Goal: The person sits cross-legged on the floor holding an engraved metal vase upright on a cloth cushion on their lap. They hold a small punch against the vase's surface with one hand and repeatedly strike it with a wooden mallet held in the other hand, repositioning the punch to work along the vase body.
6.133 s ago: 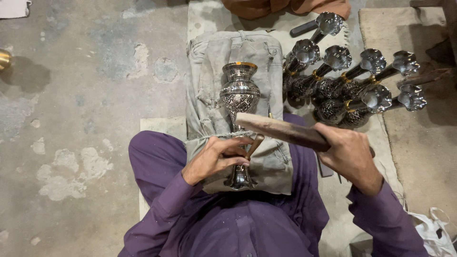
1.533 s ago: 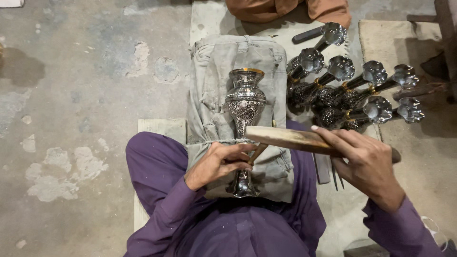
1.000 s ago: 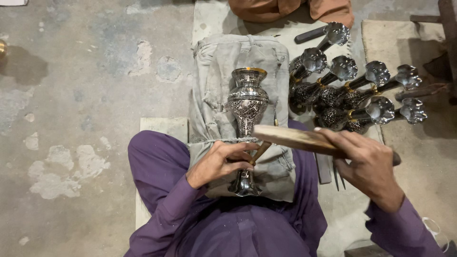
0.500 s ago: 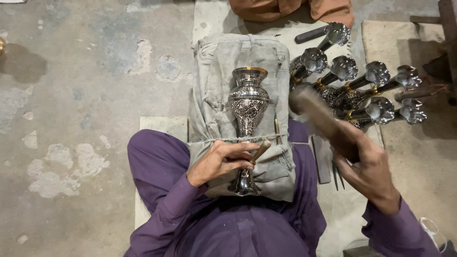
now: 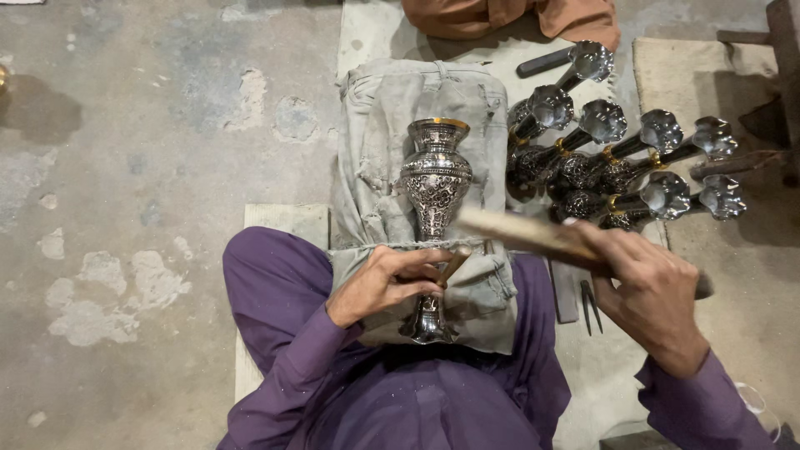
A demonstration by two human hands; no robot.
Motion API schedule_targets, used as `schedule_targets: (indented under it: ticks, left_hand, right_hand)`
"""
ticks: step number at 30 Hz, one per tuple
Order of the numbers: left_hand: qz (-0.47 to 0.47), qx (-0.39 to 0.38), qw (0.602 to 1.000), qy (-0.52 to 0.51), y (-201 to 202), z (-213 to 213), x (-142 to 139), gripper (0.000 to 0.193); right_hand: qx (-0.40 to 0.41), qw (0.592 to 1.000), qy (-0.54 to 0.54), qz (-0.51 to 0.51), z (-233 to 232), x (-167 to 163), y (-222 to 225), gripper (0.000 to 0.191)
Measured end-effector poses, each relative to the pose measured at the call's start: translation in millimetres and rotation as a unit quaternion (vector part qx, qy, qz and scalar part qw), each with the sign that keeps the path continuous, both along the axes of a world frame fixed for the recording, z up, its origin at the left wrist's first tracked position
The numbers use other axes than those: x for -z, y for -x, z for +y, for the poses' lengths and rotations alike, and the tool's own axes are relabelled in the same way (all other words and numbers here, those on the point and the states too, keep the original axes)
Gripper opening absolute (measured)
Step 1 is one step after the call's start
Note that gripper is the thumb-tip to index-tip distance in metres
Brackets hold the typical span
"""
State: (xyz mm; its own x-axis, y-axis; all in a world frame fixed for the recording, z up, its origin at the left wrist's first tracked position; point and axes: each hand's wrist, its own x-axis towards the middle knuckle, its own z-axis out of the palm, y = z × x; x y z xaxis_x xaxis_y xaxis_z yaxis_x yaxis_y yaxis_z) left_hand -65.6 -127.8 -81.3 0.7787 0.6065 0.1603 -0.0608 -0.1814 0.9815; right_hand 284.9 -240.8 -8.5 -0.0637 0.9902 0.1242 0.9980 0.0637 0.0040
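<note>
Left hand (image 5: 392, 282) curled round the stem of one engraved vase (image 5: 433, 200), fingers (image 5: 421, 268) also pinching a small chisel (image 5: 452, 265) against the metal; vase lying on a grey cloth (image 5: 379, 125) over the lap, long axis running away from the body — mouth at the far end, foot (image 5: 427, 327) nearest the belly; vase body just beyond the left fingertips, chisel slanting in from the right toward the stem. Right hand (image 5: 654, 296) clenched on the near end of a wooden mallet (image 5: 525, 233), blurred, its head poised just right of the chisel; left hand nearer the vase, in contact; right hand apart from it. Finished vases (image 5: 617, 162) on the mat to the right, seven by visible mouths, lying side by side; two thin punches (image 5: 592, 304) by the right knee; one flat bar (image 5: 564, 292) beside them
</note>
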Motion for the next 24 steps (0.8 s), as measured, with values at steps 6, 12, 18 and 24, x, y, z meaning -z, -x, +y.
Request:
schedule_targets:
  ticks: [6, 12, 18, 24]
  left_hand:
    - [0.007, 0.005, 1.0, 0.013, 1, 0, -1, 0.051]
    - [-0.004, -0.005, 1.0, 0.011, 2, -2, 0, 0.051]
    - [-0.005, -0.005, 1.0, 0.019, 2, 0, 3, 0.049]
    - [-0.025, -0.002, 1.0, 0.016, 3, -1, 2, 0.051]
  right_hand:
    - [-0.025, 0.997, 0.049, 0.061, 5, -2, -4, 0.054]
    - [-0.072, 0.969, 0.008, 0.236, 7, -12, 6, 0.048]
    - [-0.019, 0.987, -0.002, 0.161, 5, -8, 6, 0.058]
    - [-0.063, 0.998, -0.017, 0.014, 4, -1, -7, 0.051]
